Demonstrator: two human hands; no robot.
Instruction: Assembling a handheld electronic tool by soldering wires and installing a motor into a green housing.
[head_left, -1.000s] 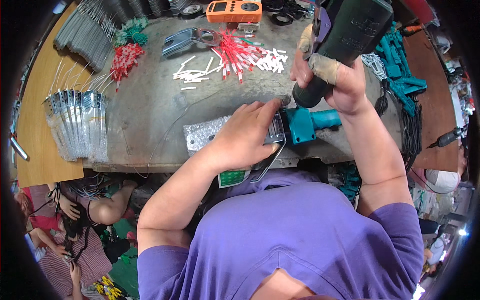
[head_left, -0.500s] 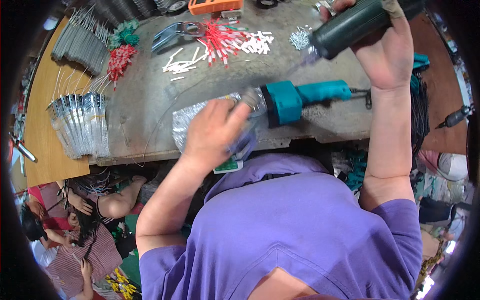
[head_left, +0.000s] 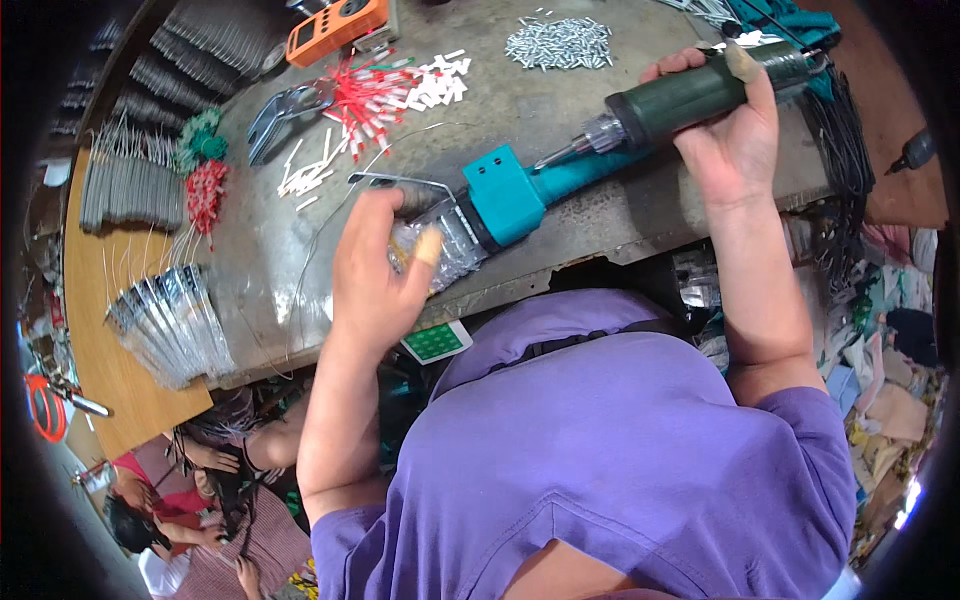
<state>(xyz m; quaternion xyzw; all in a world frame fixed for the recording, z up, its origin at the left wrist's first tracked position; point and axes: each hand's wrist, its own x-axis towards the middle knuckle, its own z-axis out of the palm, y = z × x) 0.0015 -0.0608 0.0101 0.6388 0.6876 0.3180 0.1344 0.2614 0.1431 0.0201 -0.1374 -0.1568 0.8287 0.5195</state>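
Observation:
My right hand (head_left: 738, 150) is wrapped around a dark green electric screwdriver (head_left: 690, 98). Its bit (head_left: 562, 154) points left and down, close to a teal housing (head_left: 505, 195) with small holes in its top; whether they touch I cannot tell. This housing belongs to a handled tool lying on the table, its teal handle (head_left: 592, 176) partly under the screwdriver. My left hand (head_left: 372, 262) grips the tool's plastic-wrapped end (head_left: 452, 240) between thumb and fingers, with covers on some fingertips. A thin bent metal strip (head_left: 420, 181) sticks out there.
Loose screws (head_left: 560, 43) lie in a pile at the back, beside white sleeves (head_left: 440, 80) and red-tipped pieces (head_left: 368, 98). An orange meter (head_left: 338, 28) stands behind a metal bracket (head_left: 285, 112). Plastic-wrapped strips (head_left: 170, 320) lie at left. Another screwdriver (head_left: 912, 150) hangs at right. People sit lower left.
The screwdriver has come down and left, its bit now near the teal housing. My left hand has shifted slightly left on the wrapped end. The tool is more tilted, and the whole view has turned.

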